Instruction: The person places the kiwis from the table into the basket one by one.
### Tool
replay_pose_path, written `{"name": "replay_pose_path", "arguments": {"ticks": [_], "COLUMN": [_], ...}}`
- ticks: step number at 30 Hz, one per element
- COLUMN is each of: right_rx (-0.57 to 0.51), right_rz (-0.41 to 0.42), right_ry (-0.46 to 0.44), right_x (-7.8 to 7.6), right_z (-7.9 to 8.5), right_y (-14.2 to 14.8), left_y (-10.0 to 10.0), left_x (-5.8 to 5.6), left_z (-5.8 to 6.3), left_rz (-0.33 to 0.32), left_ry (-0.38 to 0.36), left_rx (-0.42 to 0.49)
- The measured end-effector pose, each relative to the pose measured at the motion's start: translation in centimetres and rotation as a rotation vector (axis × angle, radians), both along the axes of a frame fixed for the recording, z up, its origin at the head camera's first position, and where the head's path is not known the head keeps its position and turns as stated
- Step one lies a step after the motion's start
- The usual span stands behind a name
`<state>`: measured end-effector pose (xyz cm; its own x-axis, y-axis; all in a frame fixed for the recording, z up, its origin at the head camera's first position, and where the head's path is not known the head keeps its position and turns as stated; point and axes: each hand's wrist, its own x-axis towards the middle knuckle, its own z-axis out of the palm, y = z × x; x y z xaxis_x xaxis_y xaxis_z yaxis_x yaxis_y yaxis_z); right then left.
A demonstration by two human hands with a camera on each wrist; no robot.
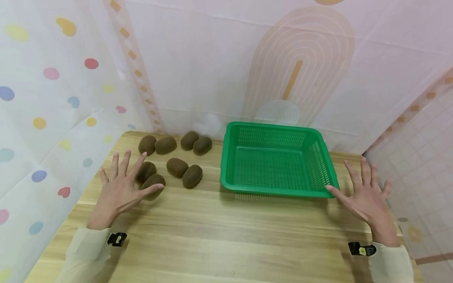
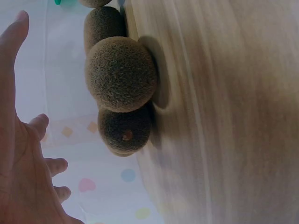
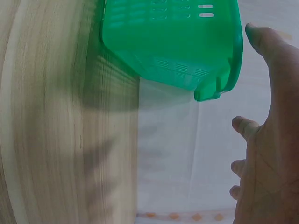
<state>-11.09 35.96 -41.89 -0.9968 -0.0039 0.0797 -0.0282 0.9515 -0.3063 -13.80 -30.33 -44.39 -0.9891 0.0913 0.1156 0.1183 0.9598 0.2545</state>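
Several brown fuzzy kiwis lie in pairs on the left half of the wooden table. My left hand (image 1: 122,190) is spread with straight fingers over the nearest pair, its thumb overlapping the front kiwi (image 1: 153,186) in the head view. In the left wrist view a kiwi (image 2: 120,74) stands apart from the palm, with another kiwi (image 2: 125,129) behind it. A green plastic basket (image 1: 279,192) with slotted walls sits right of centre and holds nothing. My right hand (image 1: 366,200) spreads its fingers beside the basket's right front corner, thumb tip right by the rim (image 3: 237,51). Neither hand grips anything.
The wooden table (image 1: 219,236) runs back to a patterned cloth backdrop (image 1: 198,59). Spotted cloth (image 1: 70,145) hangs along the left side and a grid-patterned cloth (image 1: 424,188) along the right. Two farther kiwi pairs lie near the back edge, another pair (image 1: 192,175) nearer the basket.
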Motion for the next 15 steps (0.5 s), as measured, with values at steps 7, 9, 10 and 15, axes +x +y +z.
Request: {"name": "replay_pose_path", "arguments": {"ticks": [7,9,10,15], "right_rx": [-0.014,-0.024,-0.029,-0.09], "right_rz": [0.001,0.0,-0.001,-0.002], "right_ry": [0.014,0.017,0.016,0.013], "right_x": [-0.08,-0.09,-0.08,-0.13], "right_z": [0.02,0.02,0.0,-0.09], "right_y": [0.05,0.04,0.02,-0.19], "left_y": [0.11,0.08,0.05,-0.11], "left_x": [0.03,-0.01,-0.05,-0.34], "left_z": [0.12,0.15,0.16,0.09], "left_rz": [-0.002,-0.006,-0.008,-0.02], "left_ry": [-0.009,-0.014,-0.017,-0.031], "left_rx": [0.007,0.017,0.027,0.083]}}
